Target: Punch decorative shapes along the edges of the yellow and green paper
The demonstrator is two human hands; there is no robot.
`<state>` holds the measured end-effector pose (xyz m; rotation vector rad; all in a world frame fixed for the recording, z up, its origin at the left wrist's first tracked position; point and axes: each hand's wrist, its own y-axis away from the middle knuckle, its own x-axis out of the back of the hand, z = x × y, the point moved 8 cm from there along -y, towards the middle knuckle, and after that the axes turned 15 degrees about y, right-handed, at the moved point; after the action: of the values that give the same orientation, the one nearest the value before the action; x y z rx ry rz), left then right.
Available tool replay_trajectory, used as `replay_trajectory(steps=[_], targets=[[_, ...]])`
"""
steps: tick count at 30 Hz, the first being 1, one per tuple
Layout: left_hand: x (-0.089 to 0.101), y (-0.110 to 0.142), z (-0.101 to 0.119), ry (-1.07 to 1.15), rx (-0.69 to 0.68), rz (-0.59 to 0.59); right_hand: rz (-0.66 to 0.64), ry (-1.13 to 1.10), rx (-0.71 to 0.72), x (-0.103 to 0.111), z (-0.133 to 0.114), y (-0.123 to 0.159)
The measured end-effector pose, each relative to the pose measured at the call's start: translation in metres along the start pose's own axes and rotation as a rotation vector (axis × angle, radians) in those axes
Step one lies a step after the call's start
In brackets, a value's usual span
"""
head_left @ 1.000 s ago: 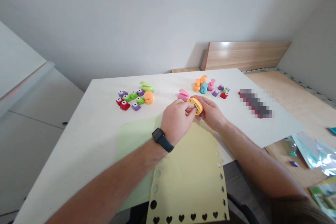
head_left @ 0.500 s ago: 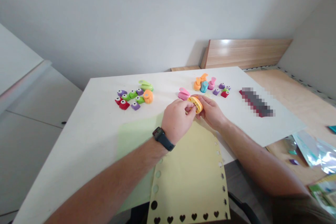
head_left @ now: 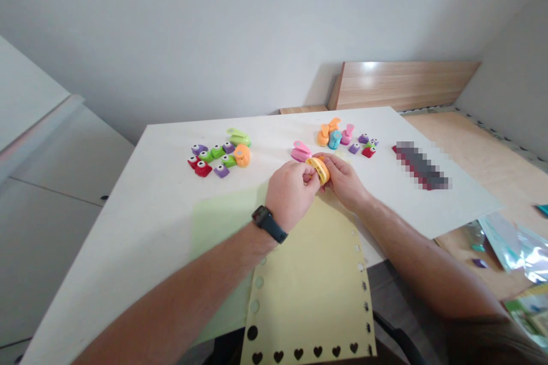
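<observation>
My right hand (head_left: 347,182) is wrapped round a yellow-orange craft paper punch (head_left: 321,170), its slotted side turned to the left. The fingers of my left hand (head_left: 291,194) are pinched together against that slotted side; whether something small is between them is hidden. A dark watch is on my left wrist. Below both hands lies a yellow sheet of paper (head_left: 312,291), with hearts cut along its near edge, round holes at the left and small shapes at the right. It reaches past the table's front edge and overlaps a pale green sheet (head_left: 214,228).
A pink punch (head_left: 301,151) lies just beyond my hands. Several small punches (head_left: 217,151) and an orange punch (head_left: 242,155) are grouped at the left; more punches (head_left: 334,138) stand at the back right. A blurred dark object (head_left: 422,165) lies on the white table (head_left: 141,205).
My left fingers have shifted slightly at the punch's slotted side, and the punch has turned a little in my right hand. The view has moved slightly.
</observation>
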<state>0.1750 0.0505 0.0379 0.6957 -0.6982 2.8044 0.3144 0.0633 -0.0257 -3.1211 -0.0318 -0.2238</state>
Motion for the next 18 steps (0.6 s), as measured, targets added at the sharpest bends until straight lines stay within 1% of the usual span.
replay_trajectory(steps=[6,10,14,18], targets=[[-0.002,0.003,0.002,-0.068,-0.013,0.021,-0.005,-0.048,-0.013,-0.002,0.003,-0.001],[0.002,0.003,0.004,-0.033,-0.031,0.043,-0.010,-0.100,-0.028,-0.001,0.002,-0.001],[0.008,0.001,0.007,-0.007,-0.047,0.079,0.001,-0.103,-0.022,0.002,0.001,-0.002],[0.008,0.001,0.008,0.006,-0.069,0.054,0.001,-0.117,-0.013,0.003,0.001,-0.003]])
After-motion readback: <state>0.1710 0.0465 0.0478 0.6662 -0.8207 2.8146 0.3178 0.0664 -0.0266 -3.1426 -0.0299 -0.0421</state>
